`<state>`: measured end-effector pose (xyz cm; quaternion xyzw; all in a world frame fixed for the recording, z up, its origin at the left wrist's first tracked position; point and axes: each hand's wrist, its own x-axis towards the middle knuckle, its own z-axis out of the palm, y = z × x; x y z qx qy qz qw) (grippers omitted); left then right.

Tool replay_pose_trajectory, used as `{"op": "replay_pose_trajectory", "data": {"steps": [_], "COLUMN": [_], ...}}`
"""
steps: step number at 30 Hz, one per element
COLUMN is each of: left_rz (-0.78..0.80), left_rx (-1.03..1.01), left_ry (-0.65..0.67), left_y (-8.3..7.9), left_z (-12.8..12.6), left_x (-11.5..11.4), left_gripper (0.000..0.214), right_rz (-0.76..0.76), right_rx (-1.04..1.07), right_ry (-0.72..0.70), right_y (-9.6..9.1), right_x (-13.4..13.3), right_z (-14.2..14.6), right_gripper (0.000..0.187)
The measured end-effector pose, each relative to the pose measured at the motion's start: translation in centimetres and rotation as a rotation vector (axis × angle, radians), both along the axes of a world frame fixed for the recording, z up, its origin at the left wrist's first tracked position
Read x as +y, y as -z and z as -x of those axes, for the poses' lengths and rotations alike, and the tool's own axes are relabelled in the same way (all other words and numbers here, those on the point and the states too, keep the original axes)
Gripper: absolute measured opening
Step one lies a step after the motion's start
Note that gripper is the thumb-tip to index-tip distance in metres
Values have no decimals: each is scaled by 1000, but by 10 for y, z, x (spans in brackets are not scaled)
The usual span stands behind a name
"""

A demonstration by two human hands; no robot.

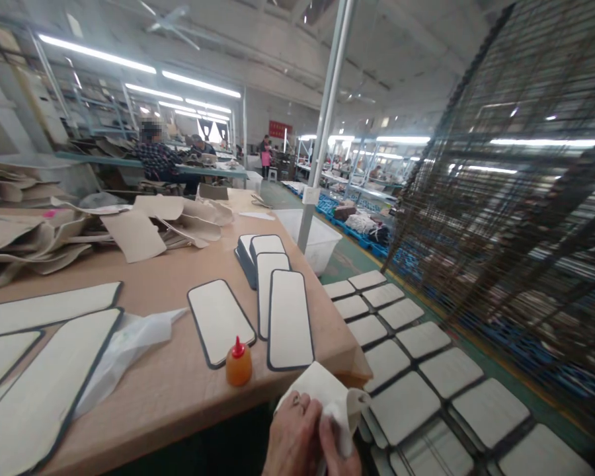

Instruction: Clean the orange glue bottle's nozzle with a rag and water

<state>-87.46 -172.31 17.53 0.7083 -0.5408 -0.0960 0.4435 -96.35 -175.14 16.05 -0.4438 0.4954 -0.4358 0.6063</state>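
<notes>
My left hand (297, 439) is at the bottom edge, just past the table's near corner. Its fingers and thumb are closed on a folded white piece of material (327, 393). My right hand does not show. Closest to the hand, on the brown table (178, 390), stands a small orange glue bottle with a red cap (238, 362). Behind the bottle lie white rounded panels with dark edges (289, 318), with one more (221, 320) to their left and a small stack (265, 254) farther back.
Long dark-edged white panels (44, 390) and a plastic bag (123, 344) lie at left, beige fabric pieces (39, 231) behind. Several white panels (401, 403) are spread low at right. A wire rack (515, 218), a pole (327, 112) and a white bin (317, 241) stand nearby. A person (153, 155) sits far back.
</notes>
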Motion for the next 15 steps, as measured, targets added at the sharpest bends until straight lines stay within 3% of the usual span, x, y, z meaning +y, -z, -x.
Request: {"op": "replay_pose_trajectory", "data": {"steps": [4,9,12,15], "left_rz": [-131,-362,-358,-202], "left_rx": [33,47,86,60], "left_ry": [33,122,218,322], "left_y": [5,7,7,3], "left_z": [18,31,30,25], "left_x": [-3,-1,-2,1], "left_gripper": [19,70,80,71], "right_rz": [-256,-442,-455,-296], "right_rx": [18,-145,-68,39], "right_ry": [-31,76,29,-77], "right_y": [6,18,24,26], "right_x": [-23,-42,-47,-55], "right_z": [18,34,44,47], "right_gripper": [63,77,80,88]}}
